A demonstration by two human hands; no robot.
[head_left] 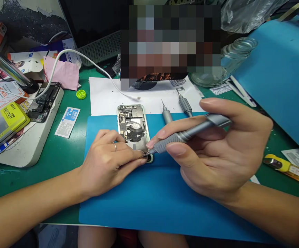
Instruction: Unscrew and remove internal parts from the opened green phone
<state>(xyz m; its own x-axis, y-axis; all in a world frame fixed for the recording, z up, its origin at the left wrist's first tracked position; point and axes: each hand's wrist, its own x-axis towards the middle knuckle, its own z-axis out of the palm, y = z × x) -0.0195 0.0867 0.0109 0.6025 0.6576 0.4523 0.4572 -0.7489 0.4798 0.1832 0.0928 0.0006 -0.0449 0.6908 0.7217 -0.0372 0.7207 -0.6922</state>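
Note:
A smartphone frame (pixel 135 131) with its back off and its inner parts bare lies upright on the blue mat. My left hand (pixel 110 158) reaches over its lower left, wearing a ring. Its thumb and forefinger are pressed together at the phone's bottom end, beside the driver tip; what they pinch is too small to make out. My right hand (pixel 221 155) holds a grey precision screwdriver (pixel 175 137) on a slant, a finger along the shaft and the fingers around its handle end. The tip touches or nearly touches the phone's lower right corner, by my left fingertips.
Two more screwdrivers (pixel 167 113) lie past the phone, partly on white paper (pixel 102 100). A white cable (pixel 87 57) arches over the left. A glass jar (pixel 208 77), tweezers (pixel 239 91) and a yellow cutter (pixel 289 167) are on the right. Boxes and another opened phone (pixel 44 101) stand left.

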